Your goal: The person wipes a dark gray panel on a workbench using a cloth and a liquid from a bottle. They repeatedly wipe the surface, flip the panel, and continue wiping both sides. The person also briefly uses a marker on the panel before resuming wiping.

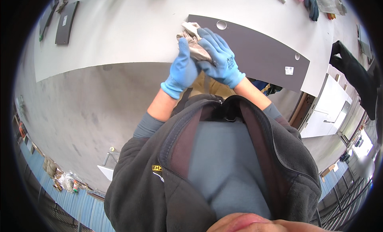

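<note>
A crumpled beige cloth [198, 51] is bunched between my two hands, at the near edge of a white-covered table [127, 32]. My left hand [183, 70], in a light blue glove, closes on the cloth from the left with its thumb pointing up. From the right, my right hand [219, 58], gloved alike, presses on the same cloth with its fingers bent over it. Beneath and to the right of the hands lies a flat dark grey panel [259, 48]. It has a round hole near each end and a white label at its right. The cloth and right hand hide its left end.
Another dark grey panel [66, 22] lies at the far left, beside a narrower dark piece [48, 20]. Dark work gloves [313, 7] and a clear plastic bag [329, 5] sit at the far right. Black fabric [355, 76] hangs at the right, above white boards [327, 112].
</note>
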The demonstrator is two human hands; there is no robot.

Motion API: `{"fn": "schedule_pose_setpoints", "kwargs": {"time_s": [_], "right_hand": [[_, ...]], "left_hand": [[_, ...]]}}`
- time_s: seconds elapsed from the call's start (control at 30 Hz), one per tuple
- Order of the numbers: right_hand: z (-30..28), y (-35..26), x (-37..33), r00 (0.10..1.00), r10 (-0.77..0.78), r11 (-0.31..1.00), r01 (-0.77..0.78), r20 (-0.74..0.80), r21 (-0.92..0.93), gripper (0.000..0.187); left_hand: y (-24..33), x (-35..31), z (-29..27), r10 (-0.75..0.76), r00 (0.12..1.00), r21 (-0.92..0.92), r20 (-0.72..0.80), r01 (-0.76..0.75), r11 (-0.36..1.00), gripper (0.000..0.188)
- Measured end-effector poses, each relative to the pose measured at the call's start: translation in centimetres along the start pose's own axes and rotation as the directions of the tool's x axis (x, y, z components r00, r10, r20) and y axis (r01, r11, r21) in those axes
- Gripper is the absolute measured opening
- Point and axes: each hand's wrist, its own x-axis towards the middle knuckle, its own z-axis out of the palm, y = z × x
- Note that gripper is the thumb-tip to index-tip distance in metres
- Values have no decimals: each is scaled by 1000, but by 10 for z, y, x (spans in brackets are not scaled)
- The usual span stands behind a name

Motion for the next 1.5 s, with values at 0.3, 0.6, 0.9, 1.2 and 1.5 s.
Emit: {"fn": "schedule_pose_setpoints", "kwargs": {"time_s": [0.3, 0.6, 0.9, 1.2, 1.5], "right_hand": [[25, 36, -73, 949, -159, 963, 211, 273, -171, 53], [36, 82, -1, 976, 37, 951, 32, 214, -309, 48], [52, 46, -44, 917, -105, 954, 202, 384, -221, 55], [81, 85, 57, 998, 8, 921, 20, 70, -389, 52], [83, 22, -54, 970, -65, 989, 94, 236, -112, 48]], "left_hand": [[-35, -59, -73, -222, 582, 98, -782, 467, 879, 56], [-33, -23, -92, -277, 515, 14, -811, 491, 871, 50], [-44, -19, -95, -193, 588, 26, -786, 342, 939, 34], [-42, -22, -102, -243, 654, -36, -717, 313, 949, 51], [-52, -22, -97, -86, 635, 39, -767, 181, 983, 26]]}}
